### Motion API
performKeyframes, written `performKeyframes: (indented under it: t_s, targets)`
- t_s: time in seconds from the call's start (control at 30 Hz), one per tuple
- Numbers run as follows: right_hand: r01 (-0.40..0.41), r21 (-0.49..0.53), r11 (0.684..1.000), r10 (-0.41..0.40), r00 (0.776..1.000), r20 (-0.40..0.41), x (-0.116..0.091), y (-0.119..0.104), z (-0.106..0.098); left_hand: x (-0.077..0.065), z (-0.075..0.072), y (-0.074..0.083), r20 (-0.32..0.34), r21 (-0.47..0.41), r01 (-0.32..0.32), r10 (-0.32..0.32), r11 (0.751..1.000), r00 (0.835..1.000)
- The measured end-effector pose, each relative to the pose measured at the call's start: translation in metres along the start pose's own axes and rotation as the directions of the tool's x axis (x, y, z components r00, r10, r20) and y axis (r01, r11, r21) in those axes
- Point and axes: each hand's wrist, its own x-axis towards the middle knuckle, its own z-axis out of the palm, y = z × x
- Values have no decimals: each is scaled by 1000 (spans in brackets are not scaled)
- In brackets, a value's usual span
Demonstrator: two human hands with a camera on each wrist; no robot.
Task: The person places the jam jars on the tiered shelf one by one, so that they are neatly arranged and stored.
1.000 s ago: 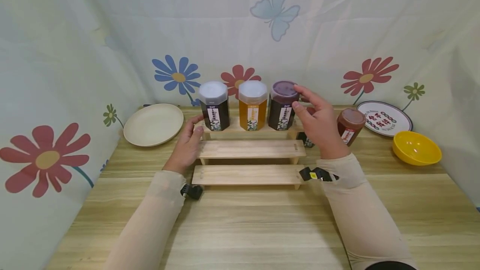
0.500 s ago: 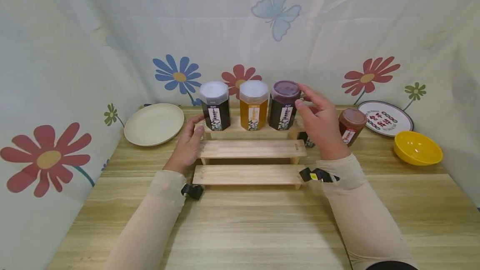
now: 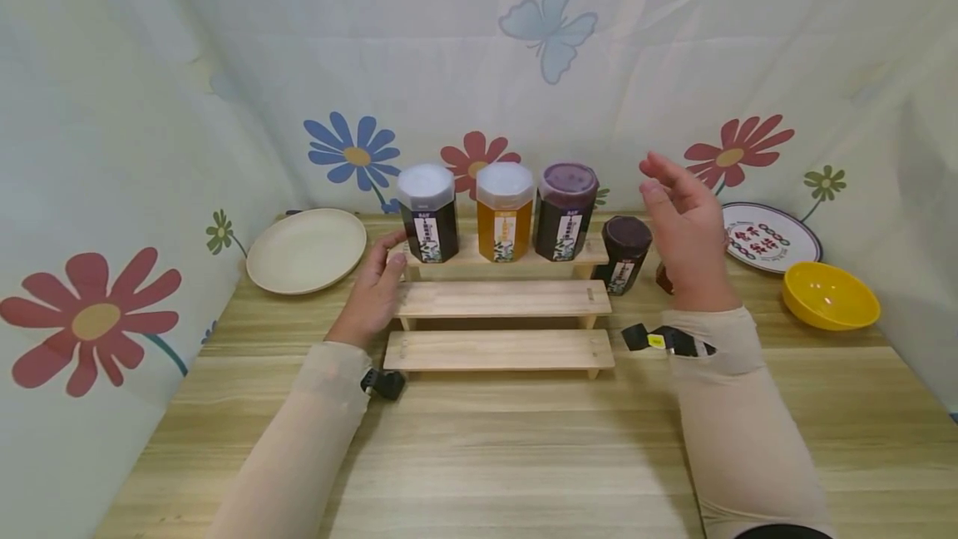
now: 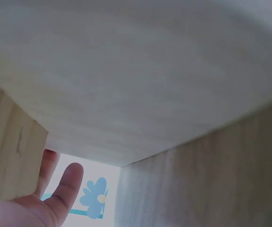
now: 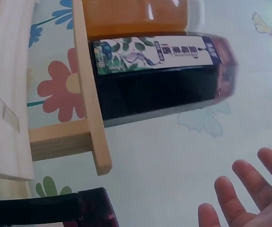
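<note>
A three-step wooden rack (image 3: 500, 349) stands on the table, its left end gripped by my left hand (image 3: 372, 289). In the left wrist view, that hand's thumb (image 4: 71, 182) and a finger show beside the wood. Three labelled jars line the top step: a dark jar (image 3: 429, 223), an amber jar (image 3: 505, 223) and a purple-lidded dark jar (image 3: 565, 219). My right hand (image 3: 688, 231) hovers to their right, holding nothing, fingers apart in the right wrist view. Below it, another dark jar (image 3: 624, 252) stands beside the rack. A reddish jar (image 3: 663, 278) is mostly hidden behind that hand.
A cream plate (image 3: 307, 252) lies left of the rack. At the right are a white plate with red print (image 3: 771, 238) and a yellow bowl (image 3: 831, 298). A flower-patterned cloth (image 3: 419, 65) hangs behind the table (image 3: 494, 456).
My right hand has let go of the purple-lidded jar and moved right. The dark jar beside the rack has come into view, while the reddish jar became mostly covered. My left hand stays put.
</note>
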Motion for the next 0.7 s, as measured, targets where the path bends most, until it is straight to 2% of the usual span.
performKeyframes:
  t_s: [0.1,0.23,0.33,0.7]
  targets:
    - [-37,46,998,36,999,10,2,1,-5,0,0,0,5,4,0,0,1000,1000]
    - [-56,170,984,50,998,39,3,1,-11,-1,1,0,3,10,1,-1,1000,1000]
    - [-67,212,975,59,997,46,4,1,-14,-1,1,0,0,12,8,-8,1000,1000]
    - [-143,168,975,140,990,30,8,5,-24,0,1,1,-4,13,24,-24,1000,1000]
